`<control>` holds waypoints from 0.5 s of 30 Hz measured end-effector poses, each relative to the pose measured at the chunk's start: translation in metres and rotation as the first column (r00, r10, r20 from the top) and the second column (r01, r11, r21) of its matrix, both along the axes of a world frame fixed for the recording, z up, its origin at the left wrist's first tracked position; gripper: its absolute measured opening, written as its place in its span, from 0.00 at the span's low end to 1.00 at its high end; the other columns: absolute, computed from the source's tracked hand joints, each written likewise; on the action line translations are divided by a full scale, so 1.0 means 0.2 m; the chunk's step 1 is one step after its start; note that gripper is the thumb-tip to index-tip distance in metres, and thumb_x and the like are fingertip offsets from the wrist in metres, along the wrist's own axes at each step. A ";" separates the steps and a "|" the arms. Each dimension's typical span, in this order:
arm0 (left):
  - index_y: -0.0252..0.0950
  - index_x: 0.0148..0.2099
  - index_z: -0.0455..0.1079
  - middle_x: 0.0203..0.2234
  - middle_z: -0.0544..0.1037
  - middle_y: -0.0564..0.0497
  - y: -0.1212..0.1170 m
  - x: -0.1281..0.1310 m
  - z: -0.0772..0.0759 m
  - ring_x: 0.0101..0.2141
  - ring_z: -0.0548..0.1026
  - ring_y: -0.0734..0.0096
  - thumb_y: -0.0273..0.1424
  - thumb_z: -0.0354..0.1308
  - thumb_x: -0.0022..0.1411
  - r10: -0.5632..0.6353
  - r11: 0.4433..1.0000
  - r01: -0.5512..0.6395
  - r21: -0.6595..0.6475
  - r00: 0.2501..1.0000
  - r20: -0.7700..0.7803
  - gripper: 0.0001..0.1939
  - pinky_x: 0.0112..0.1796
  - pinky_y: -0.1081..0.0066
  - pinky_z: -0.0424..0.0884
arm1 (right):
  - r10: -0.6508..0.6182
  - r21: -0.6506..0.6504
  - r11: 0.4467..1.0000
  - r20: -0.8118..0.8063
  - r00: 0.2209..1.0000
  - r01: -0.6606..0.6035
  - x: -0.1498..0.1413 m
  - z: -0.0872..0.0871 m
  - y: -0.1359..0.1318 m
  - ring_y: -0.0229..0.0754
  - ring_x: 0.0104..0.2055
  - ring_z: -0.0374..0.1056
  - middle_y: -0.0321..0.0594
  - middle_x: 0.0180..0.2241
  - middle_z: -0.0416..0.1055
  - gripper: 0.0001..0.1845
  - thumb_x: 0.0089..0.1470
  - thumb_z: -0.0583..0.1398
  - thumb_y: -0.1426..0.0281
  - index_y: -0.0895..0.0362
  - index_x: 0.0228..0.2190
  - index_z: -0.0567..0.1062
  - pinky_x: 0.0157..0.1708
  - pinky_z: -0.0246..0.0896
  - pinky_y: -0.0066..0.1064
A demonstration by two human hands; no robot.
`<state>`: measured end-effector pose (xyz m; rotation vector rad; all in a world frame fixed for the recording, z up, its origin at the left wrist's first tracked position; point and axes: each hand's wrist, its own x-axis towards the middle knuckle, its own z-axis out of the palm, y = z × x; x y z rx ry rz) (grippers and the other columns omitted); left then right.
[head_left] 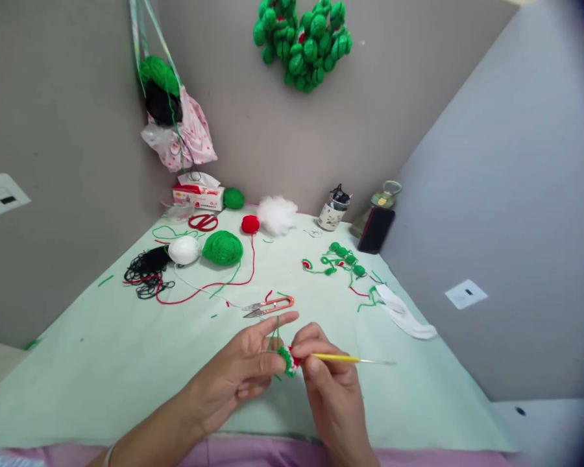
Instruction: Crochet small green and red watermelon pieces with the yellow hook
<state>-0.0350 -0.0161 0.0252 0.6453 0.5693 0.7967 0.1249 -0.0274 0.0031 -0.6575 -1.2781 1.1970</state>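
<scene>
Left hand (238,366) pinching one crochet piece (287,363), right hand (333,383) holding one yellow-handled hook (338,358), one pair of snips (271,303) beyond, four yarn balls (222,248) on one table (126,383).

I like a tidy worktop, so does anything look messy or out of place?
Yes, the black yarn lies in a loose tangle at left on the table, unlike the wound white ball and green ball nearby, and a red strand runs across it. Yarn scraps lie about.
</scene>
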 end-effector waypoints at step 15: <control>0.43 0.65 0.59 0.28 0.68 0.57 -0.01 0.04 -0.03 0.16 0.51 0.89 0.39 0.72 0.49 0.189 0.976 -0.182 0.117 0.980 -0.060 0.43 0.14 0.79 0.43 | -0.103 -0.119 0.988 -0.056 0.993 0.096 -0.01 0.01 -0.03 0.35 0.28 0.62 0.39 0.28 0.67 0.09 0.57 0.62 0.63 0.52 0.33 0.82 0.26 0.56 0.28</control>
